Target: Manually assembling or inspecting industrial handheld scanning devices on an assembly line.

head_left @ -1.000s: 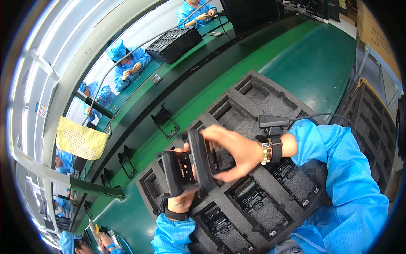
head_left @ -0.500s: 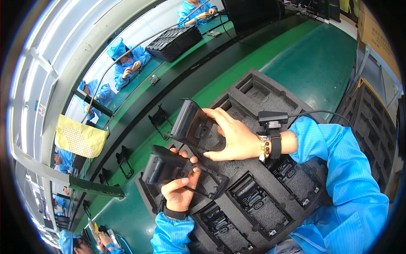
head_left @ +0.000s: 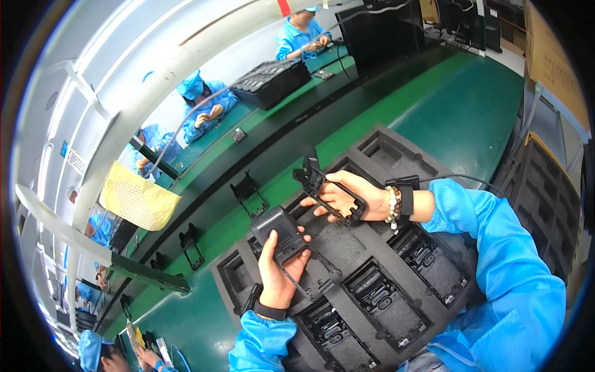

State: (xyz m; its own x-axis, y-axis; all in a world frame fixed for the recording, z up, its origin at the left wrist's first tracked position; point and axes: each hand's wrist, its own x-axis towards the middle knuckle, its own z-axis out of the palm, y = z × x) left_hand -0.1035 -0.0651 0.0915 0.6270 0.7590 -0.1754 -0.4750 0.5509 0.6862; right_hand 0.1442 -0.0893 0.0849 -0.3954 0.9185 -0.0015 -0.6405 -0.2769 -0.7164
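A: Two hands, two black parts, one each. Left hand (head_left: 277,271) has its grip wrapped round a black plastic housing (head_left: 280,232), thumb over the near face, fingers behind. A thin open frame (head_left: 315,276) hangs off that part toward near-right.

B: Right one?

A: Right hand (head_left: 347,197) holds a slimmer black bracket (head_left: 321,188) across the palm, fingers curled under it. So both grips are closed on a part, neither wide.

B: How do the two parts lie to each other?

A: Apart, not touching. Bracket sits up and to the right of the housing, further off. Bracket's long axis runs far-left to near-right, clip end pointing far-left. Housing with frame runs much the same diagonal, block end far-left, frame end near-right. Right hand is the nearer to the bracket, obviously; left hand owns the housing.

B: Underneath?

A: Black foam tray (head_left: 396,155) with moulded pockets on the green worktop (head_left: 471,105); both parts are held above its middle. Near-right pockets carry seated black units (head_left: 375,297); the pocket straight under the hands looks bare, can't be sure.

B: Others?

A: People in blue coats across the far line, a yellow cloth (head_left: 137,198) far left.
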